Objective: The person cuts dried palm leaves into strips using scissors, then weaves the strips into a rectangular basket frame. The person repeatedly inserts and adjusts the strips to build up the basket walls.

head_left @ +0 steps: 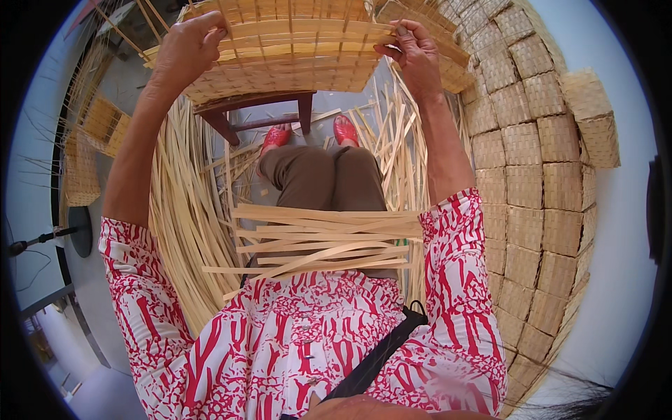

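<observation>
In front of me a partly woven bamboo basket (280,73) rests on a dark wooden stool (305,112), its side facing me. My left hand (192,52) is closed at the basket's left upper corner, its fingers curled on a bamboo strip along the wall. At the other end my right hand (414,52) pinches the same band of strips between thumb and fingers. Unwoven uprights (143,24) stick out beyond my left hand. Across my lap lies a loose layer of flat bamboo strips (329,241).
Long bundles of bamboo strips (185,210) lie to my left, and more (399,140) are strewn at the right. Finished woven baskets (535,175) are stacked along the right wall. Two unfinished baskets (105,126) stand at the far left, near a black round stand base (80,231).
</observation>
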Available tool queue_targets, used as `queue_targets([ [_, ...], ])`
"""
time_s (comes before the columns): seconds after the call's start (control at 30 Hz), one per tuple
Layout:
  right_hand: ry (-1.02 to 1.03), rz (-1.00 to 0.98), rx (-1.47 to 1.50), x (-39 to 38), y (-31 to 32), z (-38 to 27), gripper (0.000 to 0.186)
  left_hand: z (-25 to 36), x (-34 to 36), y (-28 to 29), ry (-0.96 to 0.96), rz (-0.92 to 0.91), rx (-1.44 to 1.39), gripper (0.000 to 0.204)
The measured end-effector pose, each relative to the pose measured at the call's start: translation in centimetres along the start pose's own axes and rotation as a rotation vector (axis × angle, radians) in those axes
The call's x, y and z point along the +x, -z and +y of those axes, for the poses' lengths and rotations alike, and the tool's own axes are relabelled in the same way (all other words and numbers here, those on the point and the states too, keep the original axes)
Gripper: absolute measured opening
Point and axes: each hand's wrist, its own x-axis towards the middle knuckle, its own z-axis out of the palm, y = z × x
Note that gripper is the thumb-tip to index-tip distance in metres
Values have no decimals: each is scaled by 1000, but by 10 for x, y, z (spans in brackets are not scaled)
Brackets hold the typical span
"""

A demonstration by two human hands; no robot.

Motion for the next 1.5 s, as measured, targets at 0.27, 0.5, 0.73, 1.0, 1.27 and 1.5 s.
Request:
queue_targets([
  [0.27, 17, -4, -69, -3, 1, -1, 17, -3, 2, 2, 9, -40, -120, 19],
  [0.5, -35, 11, -170, 2, 4, 1, 27, -36, -4, -13, -41, 47, 132, 21],
  [0.73, -230, -161, -567, -52, 40, -36, 31, -29, -84, -20, -160, -14, -4, 21],
  [1.0, -798, -712, -762, -204, 64, -65, 46, 36, -175, -60, 107, -929, -543, 26],
  [1.27, -856, -869, -628, -214, 48, -75, 36, 35, -183, -60, 196, -971, -690, 19],
  [1.5, -765, -897, -633, -218, 32, -73, 27, 31, -183, -47, 177, -1081, -572, 19],
])
